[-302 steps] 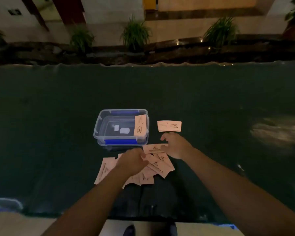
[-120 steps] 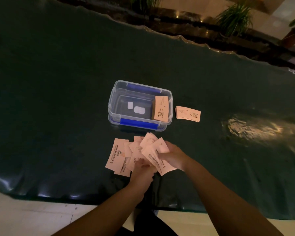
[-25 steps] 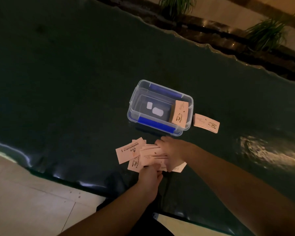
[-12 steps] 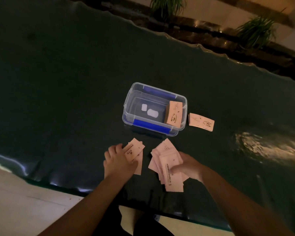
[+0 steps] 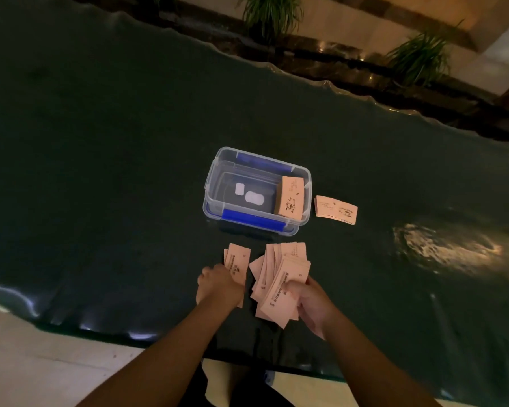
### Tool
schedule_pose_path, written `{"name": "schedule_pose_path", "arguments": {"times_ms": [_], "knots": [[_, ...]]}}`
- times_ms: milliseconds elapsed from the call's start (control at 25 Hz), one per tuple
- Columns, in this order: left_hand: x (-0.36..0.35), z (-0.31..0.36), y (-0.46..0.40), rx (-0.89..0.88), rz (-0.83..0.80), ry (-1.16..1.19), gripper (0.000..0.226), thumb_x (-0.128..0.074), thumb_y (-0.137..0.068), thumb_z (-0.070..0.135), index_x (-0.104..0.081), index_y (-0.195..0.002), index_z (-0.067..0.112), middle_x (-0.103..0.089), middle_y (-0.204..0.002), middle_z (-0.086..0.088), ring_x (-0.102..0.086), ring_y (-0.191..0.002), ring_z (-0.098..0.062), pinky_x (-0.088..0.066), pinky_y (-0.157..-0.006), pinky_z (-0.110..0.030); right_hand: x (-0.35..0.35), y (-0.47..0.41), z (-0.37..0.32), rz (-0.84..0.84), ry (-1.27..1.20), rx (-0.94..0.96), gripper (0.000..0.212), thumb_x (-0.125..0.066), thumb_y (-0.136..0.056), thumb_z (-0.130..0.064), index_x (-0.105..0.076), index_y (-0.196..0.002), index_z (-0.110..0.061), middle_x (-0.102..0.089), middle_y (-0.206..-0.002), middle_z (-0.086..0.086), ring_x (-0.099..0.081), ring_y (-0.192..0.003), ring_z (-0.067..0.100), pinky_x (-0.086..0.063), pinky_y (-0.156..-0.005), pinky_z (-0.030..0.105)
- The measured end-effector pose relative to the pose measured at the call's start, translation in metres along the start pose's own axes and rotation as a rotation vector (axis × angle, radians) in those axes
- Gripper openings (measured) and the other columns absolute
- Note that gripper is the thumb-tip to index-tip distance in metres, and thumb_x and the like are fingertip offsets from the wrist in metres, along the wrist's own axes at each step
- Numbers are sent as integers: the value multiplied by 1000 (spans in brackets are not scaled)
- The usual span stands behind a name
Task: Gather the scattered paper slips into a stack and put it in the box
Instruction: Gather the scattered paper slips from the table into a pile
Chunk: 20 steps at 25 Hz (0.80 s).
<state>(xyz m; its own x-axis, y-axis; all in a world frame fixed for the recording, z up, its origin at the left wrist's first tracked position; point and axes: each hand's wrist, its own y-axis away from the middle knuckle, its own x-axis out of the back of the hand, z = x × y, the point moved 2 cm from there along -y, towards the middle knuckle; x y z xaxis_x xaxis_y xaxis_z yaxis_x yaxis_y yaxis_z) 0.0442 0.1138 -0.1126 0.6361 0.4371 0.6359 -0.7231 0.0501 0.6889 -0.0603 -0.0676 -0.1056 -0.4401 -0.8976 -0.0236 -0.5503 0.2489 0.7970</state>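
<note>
**Both hands on slips, box just ahead**

I am standing at a dark green cloth (image 5: 100, 142) that is covering the table, with a glare patch (image 5: 447, 248) shining on it off to my right. Plants (image 5: 271, 13) are lining the far edge behind a dark ledge. Nothing is lying between my hands and the box.

I am reaching my left hand (image 5: 219, 286) forward, knuckles up, fingers curled around a small bunch of slips (image 5: 238, 259) that are poking out toward the box. My right hand (image 5: 309, 301) is sitting just beside it, palm turned inward, thumb clamping a bigger, fanned bundle (image 5: 279, 283) whose edges are not squared up. The two bunches are sitting close together but apart.

The clear box (image 5: 215, 186) with blue clips is standing open just beyond my hands. A stack (image 5: 290, 198) of slips is leaning against its right wall, and two pale patches (image 5: 249, 193) are showing on its floor; I cannot tell what they are. One more slip (image 5: 335, 210) is lying flat on the cloth just right of the box.
</note>
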Motion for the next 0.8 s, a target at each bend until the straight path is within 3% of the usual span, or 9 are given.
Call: {"name": "schedule_pose_path", "arguments": {"times_ms": [120,280,440,640,720,800], "knots": [[0,0,2,-32,4,133,41,-51,-102,38,-51,-133,12,-55,-136,-14,-62,-116,-28,-50,-84,-36,-1,3,5,21,-164,-26,44,-57,-102,-8,-56,-144,-21,-69,-136,14,-66,-124,34,-56,-94,52],[5,-1,3,-104,-109,230,24,-46,-101,37,-56,-115,20,-68,-115,-5,-67,-98,-20,-55,-85,-40,-12,6,8,-22,-287,-23,39,-54,-102,-5,-62,-136,-22,-72,-132,15,-65,-127,35,-52,-105,58],[14,-5,-2,-109,-213,416,25,-41,-101,30,-64,-102,20,-71,-102,-4,-68,-93,-19,-56,-89,-41,-33,-1,15,-49,-201,5,52,-57,-97,-2,-59,-145,-22,-73,-136,14,-66,-129,36,-55,-102,55],[20,-1,7,-175,-399,567,40,-34,-104,44,-68,-109,23,-77,-106,-3,-73,-101,-20,-56,-98,-45,-59,4,5,-55,-132,53,53,-54,-92,-5,-58,-141,-24,-70,-135,16,-65,-127,35,-55,-96,48],[26,4,10,-227,-430,577,32,-45,-100,48,-60,-119,27,-74,-109,0,-73,-102,-18,-56,-93,-42,-68,3,-1,-68,-84,73,68,-57,-79,-13,-56,-146,-21,-72,-133,18,-67,-124,36,-56,-96,48],[32,6,10,-259,-471,587,40,-57,-95,51,-47,-130,35,-71,-115,5,-71,-103,-15,-56,-86,-38,-78,3,-8,-60,-35,70,76,-56,-73,-18,-55,-148,-24,-74,-127,17,-70,-119,35,-57,-92,48]]}}
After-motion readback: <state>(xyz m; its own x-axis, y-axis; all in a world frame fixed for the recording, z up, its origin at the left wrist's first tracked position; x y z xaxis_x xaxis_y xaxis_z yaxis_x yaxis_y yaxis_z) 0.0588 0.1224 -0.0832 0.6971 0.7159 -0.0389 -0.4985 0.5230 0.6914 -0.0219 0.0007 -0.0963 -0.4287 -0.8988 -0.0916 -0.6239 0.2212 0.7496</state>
